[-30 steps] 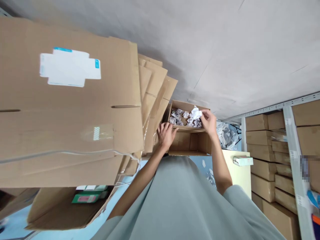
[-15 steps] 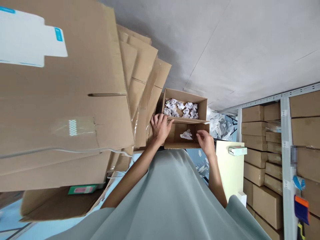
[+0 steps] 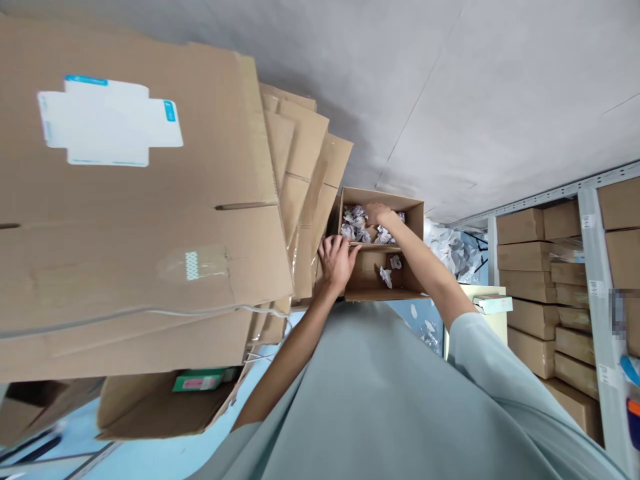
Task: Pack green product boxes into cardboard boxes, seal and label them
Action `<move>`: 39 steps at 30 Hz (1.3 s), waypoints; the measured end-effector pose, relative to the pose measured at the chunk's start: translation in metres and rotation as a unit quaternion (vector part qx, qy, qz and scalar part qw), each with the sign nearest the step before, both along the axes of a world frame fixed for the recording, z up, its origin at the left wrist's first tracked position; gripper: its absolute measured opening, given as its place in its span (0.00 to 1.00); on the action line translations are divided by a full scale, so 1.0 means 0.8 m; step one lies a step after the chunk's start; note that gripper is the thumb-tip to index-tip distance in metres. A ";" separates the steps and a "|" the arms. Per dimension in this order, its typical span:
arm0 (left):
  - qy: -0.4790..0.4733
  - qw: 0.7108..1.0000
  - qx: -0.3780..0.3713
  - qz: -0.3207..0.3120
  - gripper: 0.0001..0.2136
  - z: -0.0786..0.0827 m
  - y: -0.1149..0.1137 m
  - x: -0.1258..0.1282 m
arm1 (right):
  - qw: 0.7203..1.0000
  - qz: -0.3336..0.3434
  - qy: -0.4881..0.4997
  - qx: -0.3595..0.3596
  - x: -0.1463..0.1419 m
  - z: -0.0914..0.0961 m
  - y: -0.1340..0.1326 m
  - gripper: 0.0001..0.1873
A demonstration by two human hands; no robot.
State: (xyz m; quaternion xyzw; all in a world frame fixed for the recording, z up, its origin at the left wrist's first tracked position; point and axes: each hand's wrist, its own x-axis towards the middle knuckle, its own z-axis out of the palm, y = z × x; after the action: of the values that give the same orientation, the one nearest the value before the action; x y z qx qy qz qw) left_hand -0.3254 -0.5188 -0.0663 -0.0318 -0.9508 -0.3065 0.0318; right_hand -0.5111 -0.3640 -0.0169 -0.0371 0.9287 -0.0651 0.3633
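A small cardboard box [image 3: 413, 217] filled with crumpled white paper balls [image 3: 354, 223] stands behind a second, nearer cardboard box [image 3: 373, 288]. In the nearer box lie two crumpled paper pieces [image 3: 389, 270]. My left hand [image 3: 337, 261] grips the left wall of the nearer box, fingers curled over its edge. My right hand [image 3: 379, 215] reaches into the far box, fingers bent down among the paper balls; what they grasp is hidden.
A tall stack of flattened cardboard sheets [image 3: 150, 220] fills the left, one bearing a white label [image 3: 107, 120]. Metal shelving [image 3: 590, 267] with brown cartons [image 3: 525, 267] stands at the right. A cream cabinet [image 3: 480, 313] with a small box is beside me.
My right hand moved from the nearer box up into the far box of paper balls. A second paper piece now lies in the nearer box. My left hand stayed on the box wall.
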 end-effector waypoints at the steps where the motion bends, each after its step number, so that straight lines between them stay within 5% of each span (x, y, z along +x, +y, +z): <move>1: -0.002 1.000 0.000 -0.001 0.14 0.001 0.000 0.000 | 1.000 -0.002 -0.008 -0.002 -0.008 -0.010 -0.005 0.31; 5: -0.012 1.000 0.002 -0.003 0.13 0.004 -0.001 -0.001 | 0.999 -0.009 -0.034 -0.003 -0.011 -0.043 -0.008 0.35; 9: -0.030 0.999 0.008 -0.016 0.09 0.006 -0.005 0.000 | 1.000 -0.016 -0.027 -0.001 0.008 -0.068 -0.004 0.26; 14: -0.037 0.999 0.004 -0.017 0.10 0.006 -0.005 0.000 | 1.000 -0.020 -0.013 0.005 0.009 -0.065 -0.004 0.22; 18: -0.032 0.999 0.015 -0.011 0.11 0.006 -0.002 -0.001 | 1.000 -0.021 0.011 0.003 -0.002 -0.026 0.012 0.16; 21: -0.034 0.999 0.030 -0.005 0.12 0.006 0.000 -0.002 | 0.998 -0.021 0.064 -0.021 0.023 0.028 0.043 0.14; 25: -0.040 0.998 0.043 0.000 0.12 0.007 0.001 -0.004 | 0.942 -0.065 0.249 -0.215 0.129 0.120 0.090 0.23; 29: -0.042 0.998 0.047 0.002 0.12 0.006 0.002 -0.003 | 0.911 -0.121 0.204 -0.336 0.249 0.169 0.114 0.22; 33: -0.040 0.998 0.051 0.003 0.13 0.004 0.003 -0.002 | 0.924 -0.153 0.134 -0.324 0.304 0.126 0.106 0.19; 36: -0.034 0.999 0.042 0.006 0.15 0.001 0.004 -0.002 | 0.949 -0.138 0.086 -0.271 0.306 0.077 0.091 0.16; 39: -0.028 0.999 0.034 0.008 0.15 -0.001 0.004 -0.003 | 0.965 -0.107 0.041 -0.235 0.301 0.055 0.083 0.22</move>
State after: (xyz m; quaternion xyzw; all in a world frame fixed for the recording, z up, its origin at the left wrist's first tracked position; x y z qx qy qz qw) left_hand -0.3280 -0.5153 -0.0675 -0.0150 -0.9405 -0.3393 0.0089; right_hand -0.2700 -0.2977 0.0267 -0.0243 0.9000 -0.3182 0.2970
